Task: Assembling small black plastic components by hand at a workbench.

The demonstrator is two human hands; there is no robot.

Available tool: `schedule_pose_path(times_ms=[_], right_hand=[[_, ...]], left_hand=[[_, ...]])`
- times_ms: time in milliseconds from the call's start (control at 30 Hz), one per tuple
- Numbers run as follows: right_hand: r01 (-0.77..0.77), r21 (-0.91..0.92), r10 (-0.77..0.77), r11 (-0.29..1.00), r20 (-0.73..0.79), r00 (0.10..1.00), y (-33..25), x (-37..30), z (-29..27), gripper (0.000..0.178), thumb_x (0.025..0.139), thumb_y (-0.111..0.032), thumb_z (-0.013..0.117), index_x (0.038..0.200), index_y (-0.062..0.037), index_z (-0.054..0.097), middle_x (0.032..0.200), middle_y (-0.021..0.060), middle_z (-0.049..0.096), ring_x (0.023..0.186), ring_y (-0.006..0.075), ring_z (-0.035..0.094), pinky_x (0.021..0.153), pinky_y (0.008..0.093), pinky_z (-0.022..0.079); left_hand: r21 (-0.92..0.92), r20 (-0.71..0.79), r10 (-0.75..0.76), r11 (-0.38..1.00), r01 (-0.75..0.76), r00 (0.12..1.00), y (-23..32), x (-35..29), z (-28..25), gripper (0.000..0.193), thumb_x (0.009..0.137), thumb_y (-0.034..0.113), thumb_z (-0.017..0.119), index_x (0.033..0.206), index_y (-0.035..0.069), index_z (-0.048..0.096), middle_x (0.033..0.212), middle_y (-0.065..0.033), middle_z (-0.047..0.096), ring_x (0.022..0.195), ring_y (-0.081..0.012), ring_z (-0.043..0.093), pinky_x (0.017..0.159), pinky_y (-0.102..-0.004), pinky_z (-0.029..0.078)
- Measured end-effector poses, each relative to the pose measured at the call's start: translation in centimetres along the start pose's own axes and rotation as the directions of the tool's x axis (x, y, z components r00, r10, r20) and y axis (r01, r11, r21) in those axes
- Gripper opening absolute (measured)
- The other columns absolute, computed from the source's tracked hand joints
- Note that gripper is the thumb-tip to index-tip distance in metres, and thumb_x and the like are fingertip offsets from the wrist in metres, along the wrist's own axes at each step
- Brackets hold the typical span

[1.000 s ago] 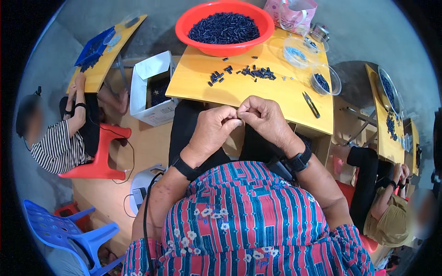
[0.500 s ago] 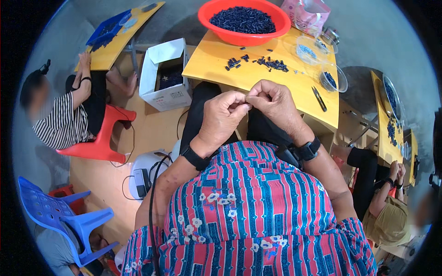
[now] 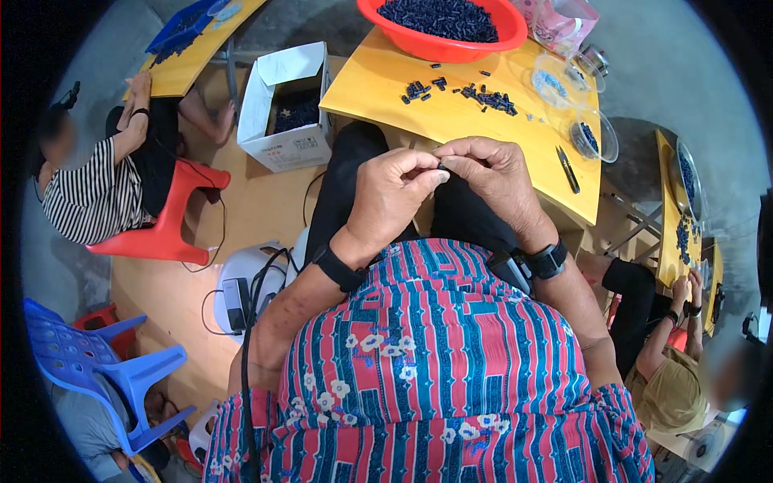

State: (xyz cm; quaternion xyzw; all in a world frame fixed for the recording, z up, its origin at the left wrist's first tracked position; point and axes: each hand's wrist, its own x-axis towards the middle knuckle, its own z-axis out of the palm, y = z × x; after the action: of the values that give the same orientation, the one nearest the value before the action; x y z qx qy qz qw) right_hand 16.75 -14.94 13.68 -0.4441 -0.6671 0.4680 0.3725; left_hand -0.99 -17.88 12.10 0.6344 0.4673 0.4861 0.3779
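My left hand [image 3: 393,193] and my right hand [image 3: 498,181] meet fingertip to fingertip above my lap, in front of the table's near edge. Thumb and forefinger of each are pinched together on a small dark piece [image 3: 442,167], mostly hidden by the fingertips. Beyond them, loose short black cylindrical pieces [image 3: 491,100] lie scattered on the yellow table [image 3: 378,88]. A red basin [image 3: 451,52] heaped with similar pieces [image 3: 439,20] stands at the table's far side. A pair of black-handled tweezers or snips [image 3: 568,169] lies to the right of my right hand.
Clear plastic tubs [image 3: 608,151] with small parts stand along the table's right side, near a pink bag [image 3: 560,28]. On the floor left of the table is an open white carton [image 3: 286,153]. Co-workers sit left and right; a red stool [image 3: 173,221] and blue chair [image 3: 88,354] are at left.
The view has shifted slightly, so table and basin sit higher and further right. My hands stay pinched together; the right fingers have adjusted, and a bit of the dark piece now shows.
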Motion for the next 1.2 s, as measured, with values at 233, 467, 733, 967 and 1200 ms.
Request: schedule_pose_path(times_ms=[233, 467, 733, 967, 1200], right_hand=[[0.005, 0.025, -0.005, 1.000, 0.005, 1.000, 0.8, -0.4, -0.9, 0.014, 0.088, -0.010, 0.064, 0.095, 0.0005, 0.071, 0.084, 0.0046, 0.071, 0.080, 0.0089, 0.063, 0.076, 0.0251, 0.051], [-0.095, 0.028, 0.095, 0.995, 0.007, 0.995, 1.4, -0.4, -1.9, 0.014, 0.089, -0.012, 0.065, 0.094, 0.0003, 0.070, 0.083, 0.0032, 0.069, 0.079, 0.0080, 0.062, 0.075, 0.0244, 0.050], [-0.026, 0.027, 0.025, 0.999, 0.025, 0.999, 2.5, -0.5, -2.2, 0.011, 0.087, -0.009, 0.065, 0.091, -0.0002, 0.069, 0.081, 0.0031, 0.068, 0.078, 0.0092, 0.061, 0.073, 0.0262, 0.050], [0.179, -0.269, -0.172, 0.946, 0.051, 0.984, 1.6, -0.5, -2.8, 0.007, 0.083, -0.009, 0.067, 0.088, -0.0046, 0.070, 0.080, 0.0106, 0.066, 0.076, 0.0228, 0.066, 0.071, 0.0313, 0.051], [0.382, -0.417, -0.361, 0.825, 0.132, 0.923, 1.7, 0.3, -3.0, 0.009, 0.075, -0.009, 0.070, 0.085, -0.0086, 0.070, 0.077, 0.0075, 0.064, 0.071, 0.0259, 0.062, 0.065, 0.0334, 0.051]], left_hand=[[-0.193, 0.120, -0.157, 0.965, 0.178, 0.980, -0.9, 0.2, 0.9, 0.009, 0.085, 0.006, 0.069, 0.090, -0.002, 0.069, 0.073, -0.0001, 0.065, 0.068, -0.0051, 0.058, 0.061, -0.0202, 0.047], [-0.144, 0.153, -0.175, 0.970, 0.197, 0.973, -2.0, 0.8, 2.0, 0.013, 0.085, 0.007, 0.070, 0.095, -0.001, 0.069, 0.080, -0.0013, 0.067, 0.072, -0.0058, 0.062, 0.064, -0.0199, 0.050], [-0.168, 0.167, -0.161, 0.968, 0.188, 0.973, -1.7, 0.5, 2.2, 0.012, 0.085, 0.007, 0.070, 0.094, 0.000, 0.069, 0.079, -0.0009, 0.066, 0.071, -0.0049, 0.061, 0.063, -0.0195, 0.049], [-0.252, 0.232, -0.202, 0.932, 0.260, 0.951, -1.5, 0.4, 2.3, 0.014, 0.088, 0.009, 0.067, 0.098, -0.002, 0.068, 0.081, -0.0033, 0.068, 0.070, -0.0066, 0.062, 0.065, -0.0207, 0.051], [-0.347, 0.310, -0.245, 0.870, 0.349, 0.919, -2.8, 0.3, 1.8, 0.018, 0.091, 0.010, 0.064, 0.103, -0.003, 0.066, 0.085, -0.0064, 0.068, 0.072, -0.0088, 0.063, 0.067, -0.0217, 0.053]])
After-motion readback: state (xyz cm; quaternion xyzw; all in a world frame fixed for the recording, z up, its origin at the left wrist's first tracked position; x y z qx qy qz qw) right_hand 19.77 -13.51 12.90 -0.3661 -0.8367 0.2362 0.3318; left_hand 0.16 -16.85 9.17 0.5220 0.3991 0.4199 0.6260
